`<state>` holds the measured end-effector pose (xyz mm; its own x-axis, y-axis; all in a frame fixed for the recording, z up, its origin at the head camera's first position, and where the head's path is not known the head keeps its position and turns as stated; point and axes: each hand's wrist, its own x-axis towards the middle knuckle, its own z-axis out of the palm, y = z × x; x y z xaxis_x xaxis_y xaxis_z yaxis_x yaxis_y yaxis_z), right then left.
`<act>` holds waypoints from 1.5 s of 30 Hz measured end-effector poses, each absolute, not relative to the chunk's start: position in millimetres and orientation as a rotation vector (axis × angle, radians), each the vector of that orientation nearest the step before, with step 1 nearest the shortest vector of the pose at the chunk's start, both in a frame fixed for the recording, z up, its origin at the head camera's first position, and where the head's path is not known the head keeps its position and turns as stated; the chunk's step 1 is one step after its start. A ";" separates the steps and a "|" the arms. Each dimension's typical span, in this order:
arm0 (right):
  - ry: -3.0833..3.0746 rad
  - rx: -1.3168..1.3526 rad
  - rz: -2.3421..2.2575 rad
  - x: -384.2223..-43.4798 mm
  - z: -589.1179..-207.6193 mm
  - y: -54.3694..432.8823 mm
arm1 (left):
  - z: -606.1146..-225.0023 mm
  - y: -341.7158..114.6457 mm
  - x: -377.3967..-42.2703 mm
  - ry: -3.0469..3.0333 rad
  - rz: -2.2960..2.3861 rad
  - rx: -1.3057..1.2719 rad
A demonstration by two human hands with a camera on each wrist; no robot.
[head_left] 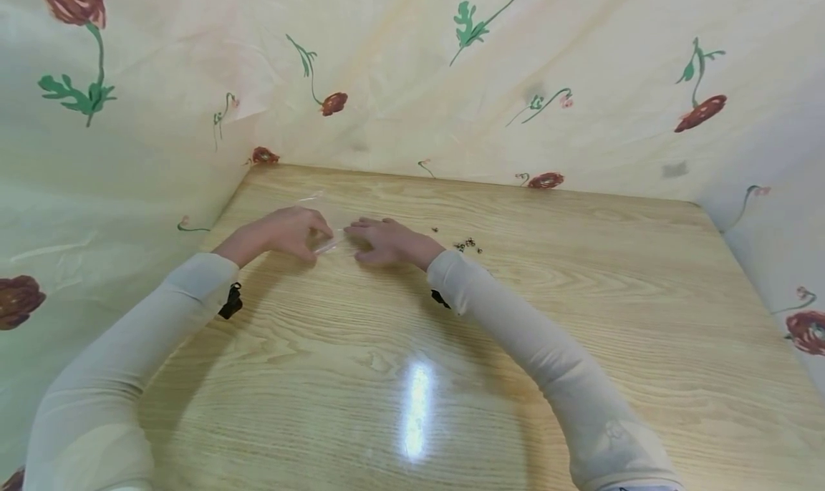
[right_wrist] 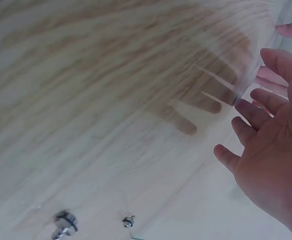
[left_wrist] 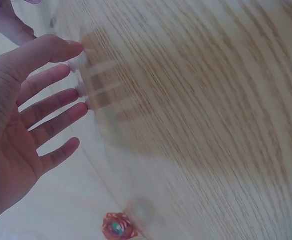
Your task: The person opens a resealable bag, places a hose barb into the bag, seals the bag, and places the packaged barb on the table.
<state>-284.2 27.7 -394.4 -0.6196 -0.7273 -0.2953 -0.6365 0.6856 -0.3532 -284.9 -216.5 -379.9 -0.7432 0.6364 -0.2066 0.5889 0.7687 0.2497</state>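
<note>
A clear plastic bag (head_left: 326, 246) lies flat near the far left of the wooden table, partly hidden under the hands. The left hand (head_left: 290, 232) is over its left side, and the left wrist view shows its fingers (left_wrist: 56, 119) spread and loosely bent, tips down at the table surface. From the right, the right hand (head_left: 389, 240) reaches to the bag's edge with palm down. Its fingers (right_wrist: 253, 114) are fairly straight and apart in the right wrist view, fingertips right at the surface. Neither hand has anything visible in its grasp.
Several small shiny metal pieces with dark bands (head_left: 469, 242) lie to the right of the right hand, one a little apart (head_left: 435, 230). Flower-printed cloth (head_left: 399, 69) hangs along the table's far, left and right sides. Light reflects off the wooden tabletop (head_left: 335, 391).
</note>
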 end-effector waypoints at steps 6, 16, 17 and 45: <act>2.512 -1.079 -0.289 -285.9 -395.2 31.3 | -383.0 -211.5 -286.1 2.713 0.241 1.018; 2.584 -1.174 -0.253 -292.5 -399.5 35.3 | -388.6 -200.1 -286.6 2.742 0.219 1.108; 2.590 -1.177 -0.258 -292.9 -399.6 35.7 | -388.8 -198.8 -286.4 2.741 0.223 1.112; 2.731 -1.265 -0.291 -289.9 -399.0 48.3 | -392.5 -172.5 -275.9 2.770 0.279 1.118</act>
